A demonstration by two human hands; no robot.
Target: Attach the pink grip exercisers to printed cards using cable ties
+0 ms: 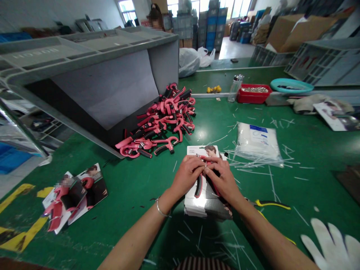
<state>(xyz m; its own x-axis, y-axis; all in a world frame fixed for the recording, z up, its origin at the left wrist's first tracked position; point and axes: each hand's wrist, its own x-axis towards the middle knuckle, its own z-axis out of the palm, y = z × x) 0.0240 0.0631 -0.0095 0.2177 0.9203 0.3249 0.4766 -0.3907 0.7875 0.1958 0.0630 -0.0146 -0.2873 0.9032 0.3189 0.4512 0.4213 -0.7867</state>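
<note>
My left hand (187, 174) and my right hand (222, 179) meet over a red and black hand gripper (200, 183) that lies on a stack of printed backing cards (202, 204). Both hands have their fingers pinched together at the top of the gripper, pressing it against the top card. What the fingertips hold besides the gripper is too small to make out. A heap of the same red and black hand grippers (161, 122) lies further back on the green table (135, 187), spilling from a tipped grey crate (92, 78).
Finished carded grippers (71, 197) lie at the left. A clear bag of white ties (257, 142) and loose ties sit right of the cards. Yellow-handled cutters (268, 204) and a white glove (332, 242) lie near my right arm. A red tray (253, 93) and bottle (234, 88) stand behind.
</note>
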